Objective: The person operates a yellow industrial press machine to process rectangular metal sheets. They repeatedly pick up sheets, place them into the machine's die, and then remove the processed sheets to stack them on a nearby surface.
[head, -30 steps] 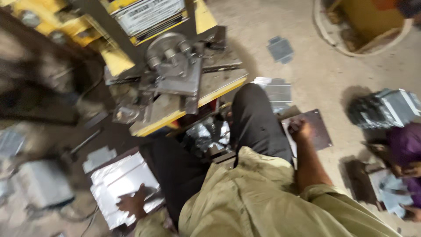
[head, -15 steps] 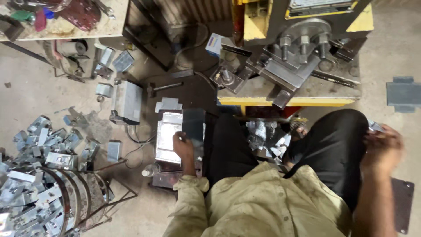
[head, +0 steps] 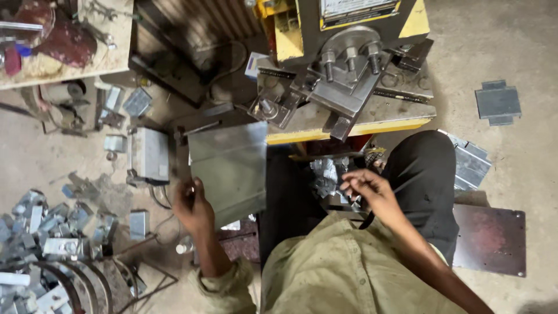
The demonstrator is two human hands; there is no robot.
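Sitting close under the head camera, an olive shirt (head: 343,273) and dark trousers (head: 424,186) are being seen from above. A flat grey metal sheet (head: 229,166) is being held at its lower left edge by the left hand (head: 192,206), whose grip is being kept closed on that edge with the thumb on top; the sheet is being held tilted up off the floor, just left of the knees, with its far edge near the press. The right hand (head: 372,189) is being held above the lap with its fingers loosely curled and partly spread, and nothing is being clasped in it; it is hovering just beside a small heap of shiny metal scraps (head: 325,174) lying between the legs. A dark red plate (head: 491,238) is lying on the concrete floor (head: 511,52) to the right, with folded grey blanks (head: 471,163) just beyond the knee. To the left, a pile of small metal brackets (head: 40,232) is lying on the floor. Farther off, a yellow and grey punching press (head: 349,70) is standing directly ahead, and a worn counter (head: 64,64) carrying rusty tools is being seen at the far left.
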